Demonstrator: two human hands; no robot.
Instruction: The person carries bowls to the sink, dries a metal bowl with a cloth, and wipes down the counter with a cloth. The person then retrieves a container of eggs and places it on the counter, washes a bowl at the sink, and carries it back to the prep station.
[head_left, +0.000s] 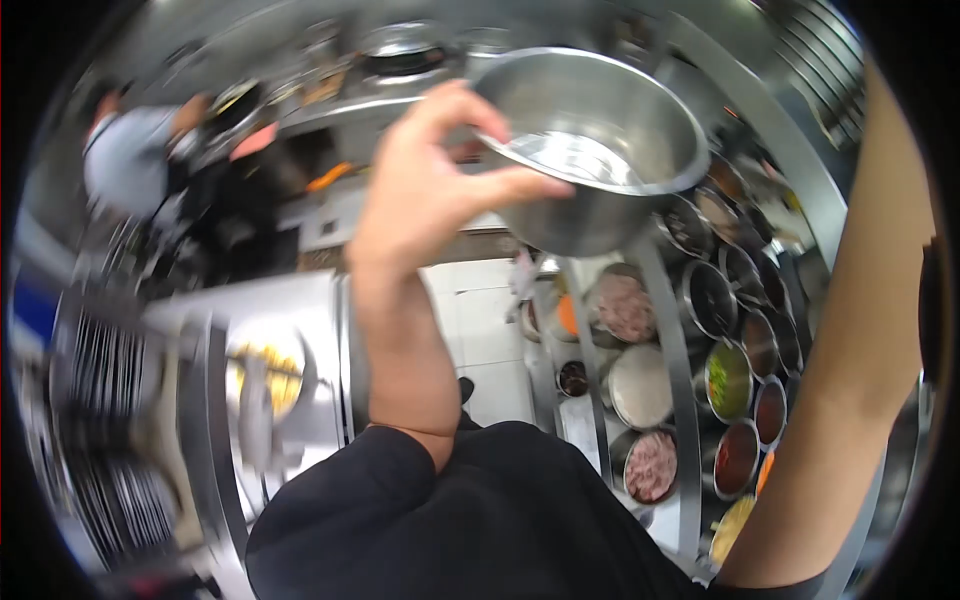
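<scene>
My left hand (430, 170) grips the near rim of a large steel bowl (590, 215), thumb on the outside and fingers at the edge. The bowl is held up in the air, tilted, and its inside shows no contents. My right arm reaches up along the right side of the view, and its hand lies beyond the top edge, out of sight. Below the bowl is a pot of pale pink meat (625, 305), with a white round container (640, 387) and a second pot of meat (651, 467) nearer to me.
Round tubs, one with chopped greens (728, 380), fill the right counter. Stacked plates (105, 365) stand at the left, near a bowl of yellow food (270, 375). A co-worker (130, 160) stands by the stove at the upper left. A wire rack (820, 60) hangs upper right.
</scene>
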